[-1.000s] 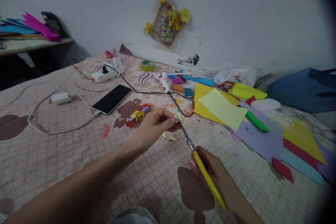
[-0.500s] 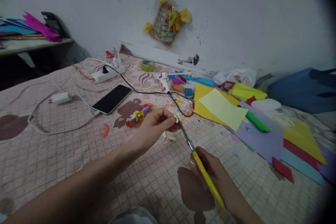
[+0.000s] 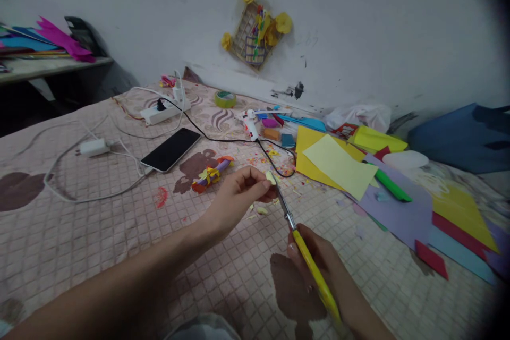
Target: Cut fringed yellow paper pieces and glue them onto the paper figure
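Note:
My left hand (image 3: 239,194) pinches a small pale yellow paper piece (image 3: 271,177) between thumb and fingers, just above the patterned bedcover. My right hand (image 3: 319,263) is closed round yellow-handled scissors (image 3: 305,252), and their metal blades reach up to the paper piece. A few pale yellow snippets (image 3: 261,210) lie on the cover under my left hand. A small rolled bundle of coloured paper (image 3: 211,173) lies to the left of that hand.
Coloured paper sheets (image 3: 338,164) spread across the right side, with a green marker (image 3: 390,185). A phone (image 3: 171,150), charger cable (image 3: 91,147), power strip (image 3: 163,113), glue gun (image 3: 250,123) and tape roll (image 3: 225,99) lie behind. A paper craft (image 3: 257,32) hangs on the wall. A blue bag (image 3: 462,138) sits far right.
Both hands stay almost where they were; the scissors and paper piece have shifted very slightly to the right in the view.

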`<state>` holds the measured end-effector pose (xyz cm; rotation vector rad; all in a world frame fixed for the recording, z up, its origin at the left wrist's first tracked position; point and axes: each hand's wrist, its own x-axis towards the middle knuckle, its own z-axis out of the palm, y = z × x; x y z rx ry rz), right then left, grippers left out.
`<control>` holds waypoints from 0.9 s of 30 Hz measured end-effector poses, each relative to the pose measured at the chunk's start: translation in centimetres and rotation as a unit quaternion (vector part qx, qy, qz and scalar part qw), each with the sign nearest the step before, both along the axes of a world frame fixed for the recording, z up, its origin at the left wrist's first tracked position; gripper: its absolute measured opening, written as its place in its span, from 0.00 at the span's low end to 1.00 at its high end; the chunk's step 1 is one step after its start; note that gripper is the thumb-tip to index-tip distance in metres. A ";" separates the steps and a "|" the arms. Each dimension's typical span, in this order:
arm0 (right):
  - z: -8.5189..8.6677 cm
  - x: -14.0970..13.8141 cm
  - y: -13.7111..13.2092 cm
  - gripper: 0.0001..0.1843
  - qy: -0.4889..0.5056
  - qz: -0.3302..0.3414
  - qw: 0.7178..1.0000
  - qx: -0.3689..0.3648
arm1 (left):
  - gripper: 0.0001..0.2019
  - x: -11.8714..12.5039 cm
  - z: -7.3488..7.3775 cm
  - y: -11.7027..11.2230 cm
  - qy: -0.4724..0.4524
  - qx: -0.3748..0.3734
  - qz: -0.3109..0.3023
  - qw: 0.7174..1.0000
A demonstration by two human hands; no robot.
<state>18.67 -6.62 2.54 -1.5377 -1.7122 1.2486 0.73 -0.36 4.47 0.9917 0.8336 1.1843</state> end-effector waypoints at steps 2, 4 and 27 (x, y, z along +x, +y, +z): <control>-0.1 0.0 0.0 0.12 0.002 0.008 1.000 -0.006 | 0.05 0.0 0.0 0.0 0.000 0.001 -0.002 1.000; -0.2 0.0 0.0 0.11 -0.006 0.009 1.000 -0.003 | 0.05 0.0 -0.1 0.0 -0.003 0.000 -0.003 1.000; -0.3 -0.2 0.0 0.14 -0.070 0.005 0.997 0.043 | 0.06 -0.3 0.3 0.2 0.042 0.008 0.019 0.999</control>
